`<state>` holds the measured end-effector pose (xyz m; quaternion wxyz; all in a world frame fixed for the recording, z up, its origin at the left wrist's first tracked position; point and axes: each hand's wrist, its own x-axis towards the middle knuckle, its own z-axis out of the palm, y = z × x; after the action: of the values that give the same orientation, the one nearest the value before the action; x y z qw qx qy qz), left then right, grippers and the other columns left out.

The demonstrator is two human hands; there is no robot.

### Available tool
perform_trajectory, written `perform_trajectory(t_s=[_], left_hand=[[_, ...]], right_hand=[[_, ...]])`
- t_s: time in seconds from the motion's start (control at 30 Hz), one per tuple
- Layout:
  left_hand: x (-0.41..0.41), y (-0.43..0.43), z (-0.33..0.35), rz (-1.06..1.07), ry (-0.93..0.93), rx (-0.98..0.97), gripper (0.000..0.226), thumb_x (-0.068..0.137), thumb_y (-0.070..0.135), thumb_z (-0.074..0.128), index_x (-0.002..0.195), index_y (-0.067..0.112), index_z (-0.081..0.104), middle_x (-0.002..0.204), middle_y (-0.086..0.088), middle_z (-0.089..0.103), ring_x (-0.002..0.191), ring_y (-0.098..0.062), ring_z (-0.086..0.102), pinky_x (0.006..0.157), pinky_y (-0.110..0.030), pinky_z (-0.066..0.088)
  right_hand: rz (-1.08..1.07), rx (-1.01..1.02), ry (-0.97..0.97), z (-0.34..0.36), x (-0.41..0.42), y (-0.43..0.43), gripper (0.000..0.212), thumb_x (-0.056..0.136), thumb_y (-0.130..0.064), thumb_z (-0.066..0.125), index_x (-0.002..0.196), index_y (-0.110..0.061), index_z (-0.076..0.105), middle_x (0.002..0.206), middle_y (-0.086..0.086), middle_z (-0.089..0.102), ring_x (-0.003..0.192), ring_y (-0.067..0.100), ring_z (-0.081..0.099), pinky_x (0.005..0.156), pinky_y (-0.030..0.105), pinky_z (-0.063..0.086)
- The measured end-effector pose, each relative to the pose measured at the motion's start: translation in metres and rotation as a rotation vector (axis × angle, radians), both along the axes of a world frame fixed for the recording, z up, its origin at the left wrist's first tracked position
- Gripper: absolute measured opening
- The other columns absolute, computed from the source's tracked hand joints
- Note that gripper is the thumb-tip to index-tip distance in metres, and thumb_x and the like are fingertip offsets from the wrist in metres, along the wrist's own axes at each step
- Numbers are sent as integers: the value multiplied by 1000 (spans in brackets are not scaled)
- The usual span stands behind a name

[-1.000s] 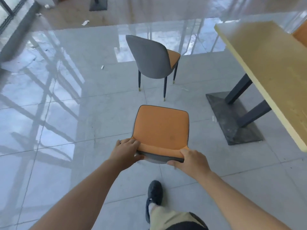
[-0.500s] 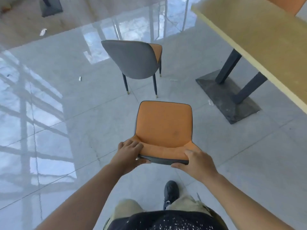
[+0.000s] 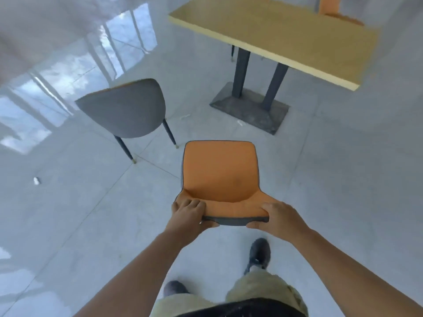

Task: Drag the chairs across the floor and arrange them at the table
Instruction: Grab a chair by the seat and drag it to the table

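Arms outstretched, left hand (image 3: 188, 217) and right hand (image 3: 280, 219) clamped on the orange chair's (image 3: 220, 175) backrest corners.

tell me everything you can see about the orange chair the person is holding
The orange chair is seen from above and behind: an orange padded seat and backrest front with dark piping, and a grey back shell. Its legs are hidden beneath it. The left hand and right hand grip the top of the backrest at either end. It faces the yellow table, with the grey-backed chair off to its left.
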<state>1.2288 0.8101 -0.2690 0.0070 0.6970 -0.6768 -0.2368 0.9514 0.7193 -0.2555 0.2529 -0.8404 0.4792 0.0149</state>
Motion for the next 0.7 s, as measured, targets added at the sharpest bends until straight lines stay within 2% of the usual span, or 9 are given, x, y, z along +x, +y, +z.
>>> perform_trajectory(t_s=[0.07, 0.13, 0.27, 0.33, 0.43, 0.53, 0.63, 0.67, 0.7], left_hand=[[14, -1, 3, -70, -8, 13, 55, 87, 71, 46, 96, 18, 51, 109, 4, 60, 117, -22, 47, 103, -48, 31], [29, -3, 5, -128, -14, 9, 54, 87, 71, 47, 99, 18, 52, 112, 4, 60, 121, -22, 45, 103, -48, 32], [62, -8, 5, -243, -53, -16, 56, 85, 73, 44, 110, 22, 53, 121, 7, 59, 127, -21, 44, 107, -48, 33], [75, -8, 4, -283, -74, -22, 58, 86, 72, 45, 117, 23, 53, 129, 7, 58, 132, -21, 43, 112, -52, 31], [86, -6, 2, -310, -75, -16, 62, 86, 71, 46, 126, 24, 51, 138, 7, 54, 136, -22, 41, 116, -53, 25], [93, -7, 3, -350, -76, -15, 65, 85, 73, 43, 130, 26, 49, 139, 9, 53, 136, -21, 42, 117, -52, 24], [95, -9, 6, -395, -86, -4, 74, 88, 71, 43, 148, 30, 33, 148, 8, 47, 141, -21, 38, 119, -59, 20], [94, -9, 6, -404, -99, -12, 75, 88, 71, 44, 150, 30, 30, 149, 8, 46, 142, -21, 37, 118, -63, 19], [93, -7, 5, -399, -101, -26, 74, 88, 71, 44, 148, 29, 32, 147, 7, 48, 140, -21, 39, 116, -66, 20]], right_hand=[[-84, -16, -63, 5, 12, 21, 57, 66, -68, 78, 59, -46, 26, 58, -25, 30, 52, -9, 34, 47, 14, 19], [-146, -12, -71, 9, 25, 39, 59, 66, -63, 81, 59, -45, 25, 56, -23, 29, 49, -5, 35, 46, 15, 19], [-286, 35, -41, 6, 52, 67, 54, 66, -70, 74, 59, -34, 34, 57, -14, 42, 52, 4, 40, 48, 20, 24], [-346, 38, -16, 1, 63, 79, 59, 65, -77, 68, 60, -24, 40, 58, -7, 48, 52, 8, 42, 47, 23, 27], [-390, 4, -18, -5, 73, 96, 58, 64, -82, 62, 65, -27, 43, 60, -9, 49, 53, 6, 44, 47, 22, 28], [-428, 27, -21, -6, 80, 105, 57, 63, -84, 58, 73, -28, 51, 65, -10, 53, 60, 6, 50, 51, 23, 39], [-488, -12, -17, -4, 84, 109, 58, 63, -87, 54, 72, -31, 49, 68, -12, 57, 67, 6, 54, 63, 26, 46], [-504, -29, -1, -4, 86, 112, 55, 65, -87, 53, 77, -33, 49, 76, -15, 59, 76, 5, 56, 77, 30, 47], [-514, -33, 33, -6, 88, 118, 53, 70, -85, 52, 88, -36, 53, 91, -18, 62, 92, 7, 57, 95, 38, 44]])
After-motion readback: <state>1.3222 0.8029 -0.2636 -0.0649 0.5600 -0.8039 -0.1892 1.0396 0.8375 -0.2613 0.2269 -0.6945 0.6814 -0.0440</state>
